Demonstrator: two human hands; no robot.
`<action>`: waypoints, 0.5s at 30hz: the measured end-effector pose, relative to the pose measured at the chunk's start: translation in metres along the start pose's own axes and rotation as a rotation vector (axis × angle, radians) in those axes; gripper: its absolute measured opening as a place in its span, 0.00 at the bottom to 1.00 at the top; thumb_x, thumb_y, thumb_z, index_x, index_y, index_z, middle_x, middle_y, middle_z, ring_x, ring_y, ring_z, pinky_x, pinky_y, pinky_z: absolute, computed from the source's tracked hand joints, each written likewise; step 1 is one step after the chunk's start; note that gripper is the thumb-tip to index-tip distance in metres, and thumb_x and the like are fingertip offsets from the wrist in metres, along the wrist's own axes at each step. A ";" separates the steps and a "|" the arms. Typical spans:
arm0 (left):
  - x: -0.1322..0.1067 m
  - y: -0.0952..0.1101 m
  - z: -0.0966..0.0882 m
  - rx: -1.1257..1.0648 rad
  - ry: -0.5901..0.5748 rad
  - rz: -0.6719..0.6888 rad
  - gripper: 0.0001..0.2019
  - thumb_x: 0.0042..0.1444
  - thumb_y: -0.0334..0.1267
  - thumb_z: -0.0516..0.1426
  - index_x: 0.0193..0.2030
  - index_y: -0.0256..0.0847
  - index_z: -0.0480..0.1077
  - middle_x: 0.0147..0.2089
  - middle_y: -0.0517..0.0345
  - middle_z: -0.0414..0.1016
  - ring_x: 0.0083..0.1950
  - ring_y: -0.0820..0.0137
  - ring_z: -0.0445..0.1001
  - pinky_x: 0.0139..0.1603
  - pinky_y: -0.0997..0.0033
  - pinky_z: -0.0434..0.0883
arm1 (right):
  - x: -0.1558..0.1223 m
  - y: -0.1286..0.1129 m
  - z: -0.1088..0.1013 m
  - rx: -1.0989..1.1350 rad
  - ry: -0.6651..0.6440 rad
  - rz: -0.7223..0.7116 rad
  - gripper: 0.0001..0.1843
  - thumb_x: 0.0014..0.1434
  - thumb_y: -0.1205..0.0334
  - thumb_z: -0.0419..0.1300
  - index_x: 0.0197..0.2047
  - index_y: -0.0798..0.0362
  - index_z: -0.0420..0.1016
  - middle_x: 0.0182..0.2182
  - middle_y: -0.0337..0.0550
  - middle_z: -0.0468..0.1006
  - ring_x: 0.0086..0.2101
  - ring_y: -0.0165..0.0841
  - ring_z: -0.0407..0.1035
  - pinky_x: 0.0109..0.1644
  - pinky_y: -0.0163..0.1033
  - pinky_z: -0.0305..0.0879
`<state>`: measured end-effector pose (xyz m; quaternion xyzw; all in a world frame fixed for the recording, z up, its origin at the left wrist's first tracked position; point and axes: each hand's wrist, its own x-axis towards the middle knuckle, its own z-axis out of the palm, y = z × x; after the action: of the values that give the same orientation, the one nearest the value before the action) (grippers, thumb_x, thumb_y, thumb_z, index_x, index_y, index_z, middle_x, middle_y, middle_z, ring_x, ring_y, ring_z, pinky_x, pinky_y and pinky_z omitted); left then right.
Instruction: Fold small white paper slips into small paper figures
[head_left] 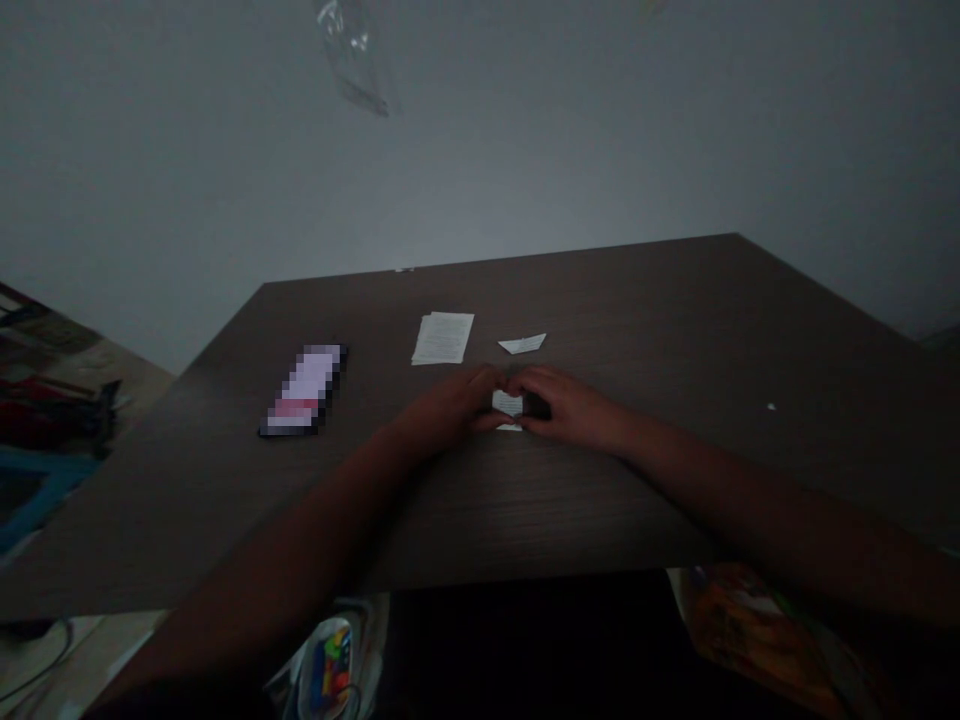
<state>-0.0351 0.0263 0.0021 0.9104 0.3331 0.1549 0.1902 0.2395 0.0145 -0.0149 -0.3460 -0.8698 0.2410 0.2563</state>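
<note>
Evidently, as I read the feed, the step in hand is close finger-folding, and I judge that the next move calls for a light, even pinch, so that the crease lies flat without tearing. Sweeping from the left, I first see a dark-edged rectangular phone with a lit, pixelated screen (304, 390), lying aslant toward the left edge of the dark brown wood-grained table (660, 320). Farther right, nearer the far edge, a thin stack of white printed paper sheets (444, 338) lies flat, its corners square but slightly fanned out of line.

Next comes the bare left hand (452, 402), thumb and curled fingers closed on the left side of a small folded slip of white printed paper (508, 404). That slip sits about midway between the table's far and near edges; its lines of print show between the fingers, but the digits cover its outline, so I cannot tell how many layers it has. Just beyond it, toward the far edge, lies a flat white boat-shaped piece of folded paper (523, 344), with crisp slanting ends and pointed tips. The bare right hand (566, 405) has the slip's right side by thumb and fingertips, its curl leaving a dark gap behind the pinch. Well apart, toward the right edge, rests a tiny white scrap (771, 406), too small for me to identify.
</note>
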 end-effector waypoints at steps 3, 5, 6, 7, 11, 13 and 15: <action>0.001 -0.003 0.006 -0.055 0.042 -0.035 0.24 0.76 0.48 0.71 0.71 0.44 0.72 0.70 0.42 0.82 0.69 0.49 0.85 0.73 0.44 0.82 | 0.000 0.000 0.001 0.007 -0.031 -0.036 0.22 0.72 0.67 0.73 0.66 0.43 0.86 0.58 0.49 0.89 0.61 0.48 0.81 0.70 0.57 0.77; 0.002 -0.005 0.009 -0.067 0.052 -0.056 0.29 0.75 0.48 0.72 0.73 0.44 0.69 0.72 0.40 0.81 0.70 0.48 0.84 0.72 0.43 0.83 | 0.000 -0.001 0.001 -0.006 -0.063 -0.056 0.22 0.75 0.67 0.70 0.68 0.41 0.87 0.56 0.48 0.89 0.59 0.47 0.82 0.68 0.57 0.78; 0.002 -0.006 0.011 -0.067 0.053 -0.063 0.30 0.75 0.47 0.72 0.74 0.43 0.68 0.73 0.40 0.80 0.70 0.47 0.84 0.72 0.43 0.83 | 0.000 -0.001 0.001 -0.014 -0.074 -0.066 0.21 0.76 0.67 0.69 0.68 0.40 0.88 0.55 0.47 0.89 0.58 0.47 0.82 0.67 0.57 0.77; 0.002 -0.006 0.012 -0.065 0.054 -0.068 0.30 0.75 0.47 0.72 0.75 0.43 0.67 0.74 0.41 0.79 0.71 0.47 0.84 0.72 0.43 0.83 | 0.000 -0.002 0.001 -0.022 -0.080 -0.073 0.21 0.76 0.68 0.69 0.67 0.40 0.88 0.54 0.47 0.89 0.57 0.46 0.82 0.67 0.57 0.77; 0.004 -0.007 0.015 -0.060 0.049 -0.086 0.31 0.75 0.43 0.71 0.77 0.43 0.66 0.74 0.43 0.79 0.72 0.48 0.84 0.76 0.44 0.80 | 0.000 -0.002 0.002 -0.028 -0.069 -0.095 0.19 0.75 0.69 0.68 0.62 0.41 0.90 0.50 0.45 0.89 0.53 0.46 0.83 0.65 0.56 0.76; 0.005 -0.008 0.016 -0.060 0.043 -0.090 0.32 0.72 0.44 0.74 0.76 0.44 0.68 0.73 0.44 0.80 0.71 0.49 0.84 0.75 0.44 0.81 | 0.000 0.000 0.004 -0.028 -0.054 -0.102 0.15 0.75 0.69 0.68 0.59 0.44 0.90 0.48 0.46 0.89 0.52 0.46 0.83 0.64 0.55 0.75; 0.007 -0.008 0.017 -0.059 0.049 -0.080 0.33 0.69 0.47 0.76 0.73 0.46 0.70 0.72 0.43 0.80 0.70 0.48 0.84 0.75 0.44 0.81 | 0.001 0.003 0.007 -0.031 -0.033 -0.116 0.11 0.75 0.69 0.69 0.55 0.45 0.90 0.47 0.45 0.89 0.51 0.45 0.82 0.63 0.54 0.75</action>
<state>-0.0276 0.0327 -0.0159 0.8863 0.3691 0.1792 0.2147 0.2365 0.0158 -0.0217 -0.2947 -0.8961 0.2180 0.2501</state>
